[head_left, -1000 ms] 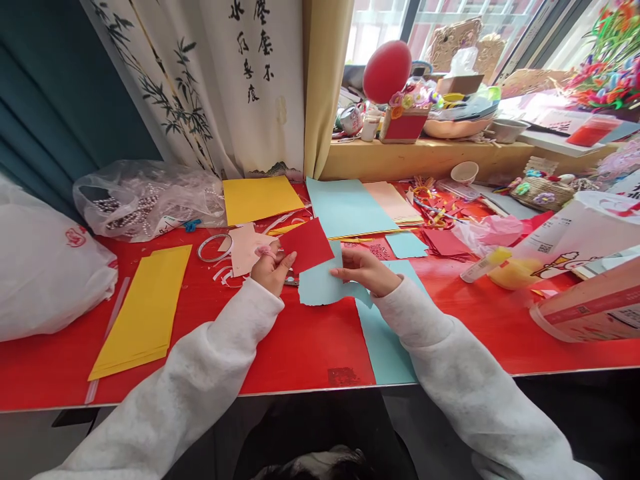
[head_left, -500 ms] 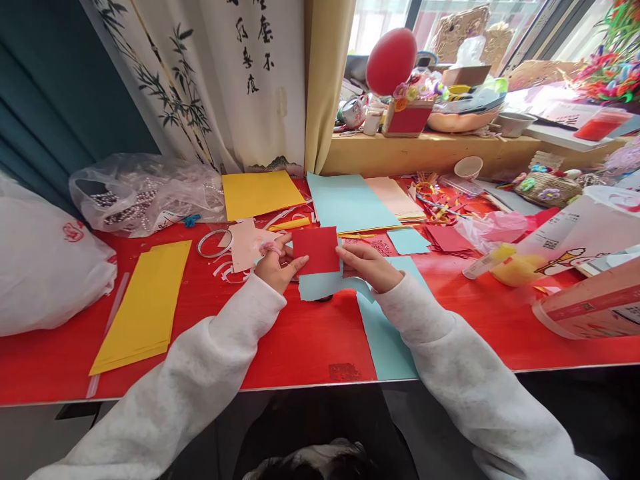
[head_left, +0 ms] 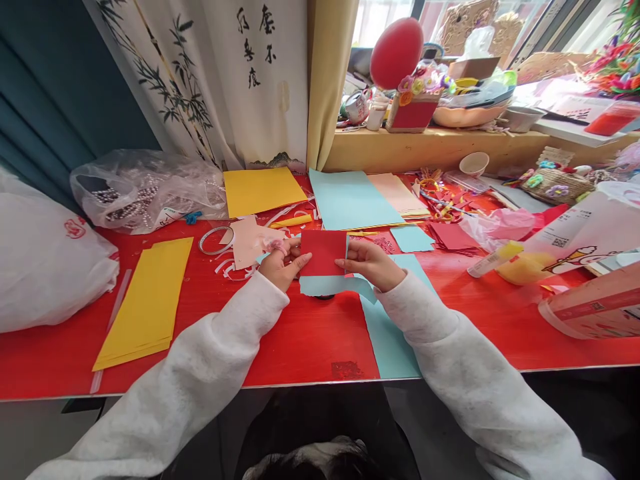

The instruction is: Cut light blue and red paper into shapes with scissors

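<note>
Between my two hands a red paper square [head_left: 323, 253] is held up above the table. Behind it is a light blue piece of paper [head_left: 333, 286], whose uneven strip shows below the red edge and curls toward the right. My left hand [head_left: 283, 265] pinches the left side of both papers, thumb in front. On the right side, my right hand [head_left: 371, 265] grips them, thumb on the red face and fingers behind. A small dark object [head_left: 325, 297] peeks out under the strip, mostly hidden. Beneath my right wrist lies a larger light blue sheet [head_left: 390, 340].
Yellow paper strips [head_left: 147, 303] lie at left beside a white plastic bag [head_left: 50, 260]. Toward the back are a yellow sheet [head_left: 264, 191], a blue sheet [head_left: 353, 198] and a tape roll [head_left: 216, 241]. At right are red paper pieces [head_left: 453, 238], a glue stick [head_left: 495, 260] and cups [head_left: 595, 307].
The red square has shifted slightly right over the blue paper, and my right thumb now lies on its face. The whole view has moved a little.
</note>
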Demonstrator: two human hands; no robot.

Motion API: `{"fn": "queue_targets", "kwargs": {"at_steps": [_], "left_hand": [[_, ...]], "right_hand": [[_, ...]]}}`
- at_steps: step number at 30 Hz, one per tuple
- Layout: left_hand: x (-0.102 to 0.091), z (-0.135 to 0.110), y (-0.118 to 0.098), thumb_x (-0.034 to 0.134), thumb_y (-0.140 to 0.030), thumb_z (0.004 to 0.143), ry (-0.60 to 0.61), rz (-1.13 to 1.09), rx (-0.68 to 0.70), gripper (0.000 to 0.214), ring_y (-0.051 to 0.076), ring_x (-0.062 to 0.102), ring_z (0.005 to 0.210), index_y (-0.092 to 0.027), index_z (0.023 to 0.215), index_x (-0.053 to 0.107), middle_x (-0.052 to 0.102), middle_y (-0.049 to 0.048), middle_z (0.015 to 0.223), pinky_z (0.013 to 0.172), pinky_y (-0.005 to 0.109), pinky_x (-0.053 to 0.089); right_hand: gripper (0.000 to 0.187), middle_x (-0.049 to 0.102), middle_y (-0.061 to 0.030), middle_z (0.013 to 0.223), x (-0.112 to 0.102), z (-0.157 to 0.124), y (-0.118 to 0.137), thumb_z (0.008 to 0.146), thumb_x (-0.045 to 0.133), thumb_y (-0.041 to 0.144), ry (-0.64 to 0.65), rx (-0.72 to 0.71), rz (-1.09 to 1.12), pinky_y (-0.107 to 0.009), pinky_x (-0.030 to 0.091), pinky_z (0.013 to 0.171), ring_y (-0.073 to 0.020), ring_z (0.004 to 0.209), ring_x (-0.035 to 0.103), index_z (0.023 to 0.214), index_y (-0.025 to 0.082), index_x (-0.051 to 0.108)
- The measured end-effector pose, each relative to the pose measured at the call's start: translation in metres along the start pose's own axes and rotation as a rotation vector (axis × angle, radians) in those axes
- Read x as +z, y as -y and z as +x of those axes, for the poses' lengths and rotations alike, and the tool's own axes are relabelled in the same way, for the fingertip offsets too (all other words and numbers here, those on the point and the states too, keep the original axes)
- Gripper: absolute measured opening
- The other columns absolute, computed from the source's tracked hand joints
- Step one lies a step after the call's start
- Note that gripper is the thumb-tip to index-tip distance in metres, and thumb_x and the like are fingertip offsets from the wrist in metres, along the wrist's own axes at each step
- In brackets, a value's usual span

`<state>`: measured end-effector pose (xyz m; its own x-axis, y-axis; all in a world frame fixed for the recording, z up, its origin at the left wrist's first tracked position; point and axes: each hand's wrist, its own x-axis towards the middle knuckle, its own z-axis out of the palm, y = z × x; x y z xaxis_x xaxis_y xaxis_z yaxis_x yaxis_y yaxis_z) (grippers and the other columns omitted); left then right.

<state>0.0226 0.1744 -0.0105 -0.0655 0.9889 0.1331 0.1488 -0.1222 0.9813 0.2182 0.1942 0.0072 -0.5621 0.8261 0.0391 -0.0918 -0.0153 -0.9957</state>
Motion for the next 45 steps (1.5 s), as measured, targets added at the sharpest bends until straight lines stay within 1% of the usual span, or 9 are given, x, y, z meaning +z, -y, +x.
{"fn": "queue_targets", "kwargs": {"at_steps": [9, 13, 20, 26, 30, 33, 35, 39, 45], "left_hand": [[0.0, -0.002, -0.005, 0.069, -0.037, 0.062, -0.03, -0.016, -0.033, 0.04, 0.014, 0.059, 0.069, -0.017, 0.094, 0.058, 0.058, -0.0005, 0.07, 0.068, 0.028, 0.048], [-0.011, 0.009, -0.01, 0.069, -0.036, 0.061, -0.192, 0.032, -0.025, 0.035, 0.013, 0.059, 0.069, -0.017, 0.089, 0.061, 0.061, -0.0001, 0.069, 0.07, 0.029, 0.048], [-0.089, 0.016, -0.04, 0.067, -0.037, 0.066, -0.532, -0.212, 0.188, 0.031, 0.01, 0.057, 0.066, -0.02, 0.089, 0.054, 0.062, -0.0031, 0.08, 0.059, 0.026, 0.048], [-0.155, -0.044, -0.006, 0.062, -0.037, 0.073, -0.851, -0.202, 0.192, 0.014, 0.005, 0.05, 0.048, -0.029, 0.076, 0.051, 0.054, -0.0101, 0.061, 0.052, 0.025, 0.044], [-0.156, -0.063, 0.004, 0.061, -0.039, 0.072, -0.756, -0.206, 0.071, 0.017, 0.006, 0.049, 0.047, -0.032, 0.08, 0.048, 0.053, -0.0121, 0.058, 0.051, 0.025, 0.042], [-0.132, -0.061, -0.004, 0.064, -0.04, 0.069, -0.6, -0.128, 0.0, 0.024, 0.007, 0.046, 0.046, -0.028, 0.084, 0.051, 0.051, -0.0108, 0.055, 0.051, 0.023, 0.04], [-0.11, -0.058, -0.008, 0.071, -0.036, 0.061, -0.478, -0.07, -0.027, 0.024, 0.007, 0.046, 0.047, -0.022, 0.076, 0.057, 0.05, -0.0085, 0.052, 0.053, 0.023, 0.039], [-0.075, -0.06, -0.007, 0.073, -0.036, 0.052, -0.202, -0.066, -0.08, 0.026, 0.011, 0.053, 0.054, -0.018, 0.065, 0.06, 0.051, -0.0055, 0.05, 0.06, 0.026, 0.044], [-0.075, -0.063, 0.001, 0.07, -0.045, 0.052, -0.029, -0.07, -0.124, 0.031, 0.012, 0.053, 0.052, -0.018, 0.063, 0.058, 0.054, -0.0032, 0.053, 0.06, 0.03, 0.047]], "right_hand": [[0.038, 0.065, -0.0057, 0.101, -0.002, -0.002, 0.004, 0.069, 0.068, 0.034, 0.05, 0.066, -0.052, -0.039, 0.047, 0.086, -0.0206, 0.093, 0.061, 0.102, 0.018, 0.063], [0.035, 0.067, -0.0045, 0.091, -0.01, 0.001, 0.0, 0.065, 0.069, 0.039, -0.009, 0.112, -0.09, -0.037, 0.048, 0.081, -0.0206, 0.088, 0.061, 0.092, 0.017, 0.066], [0.031, 0.061, -0.0012, 0.071, -0.025, -0.002, 0.015, 0.065, 0.065, 0.049, -0.48, -0.087, 0.027, -0.03, 0.045, 0.055, -0.0145, 0.062, 0.056, 0.078, 0.021, 0.06], [0.028, 0.057, -0.0003, 0.064, -0.017, -0.006, 0.067, 0.063, 0.07, 0.044, -0.271, -0.055, -0.321, -0.029, 0.041, 0.055, -0.0128, 0.059, 0.051, 0.073, 0.019, 0.065], [0.031, 0.049, 0.0021, 0.051, -0.003, 0.031, 0.101, 0.057, 0.075, 0.042, -0.081, -0.026, -0.588, -0.025, 0.038, 0.049, -0.0089, 0.051, 0.045, 0.055, 0.015, 0.059], [0.027, 0.056, 0.0, 0.059, 0.011, 0.081, 0.102, 0.062, 0.073, 0.039, -0.173, -0.05, -0.492, -0.027, 0.043, 0.054, -0.0111, 0.056, 0.051, 0.065, 0.015, 0.061], [0.019, 0.057, -0.0004, 0.063, 0.024, 0.117, 0.089, 0.07, 0.068, 0.03, -0.31, -0.043, -0.457, -0.027, 0.046, 0.058, -0.0102, 0.058, 0.053, 0.068, 0.014, 0.06], [0.013, 0.059, -0.0021, 0.071, 0.06, 0.171, 0.047, 0.081, 0.057, 0.023, -0.25, 0.045, -0.506, -0.023, 0.048, 0.06, -0.0087, 0.063, 0.055, 0.078, 0.01, 0.058], [0.027, 0.058, -0.0065, 0.103, 0.092, 0.196, 0.013, 0.086, 0.05, 0.031, -0.135, 0.143, -0.738, -0.033, 0.05, 0.073, -0.0144, 0.086, 0.058, 0.107, 0.013, 0.054]]}}
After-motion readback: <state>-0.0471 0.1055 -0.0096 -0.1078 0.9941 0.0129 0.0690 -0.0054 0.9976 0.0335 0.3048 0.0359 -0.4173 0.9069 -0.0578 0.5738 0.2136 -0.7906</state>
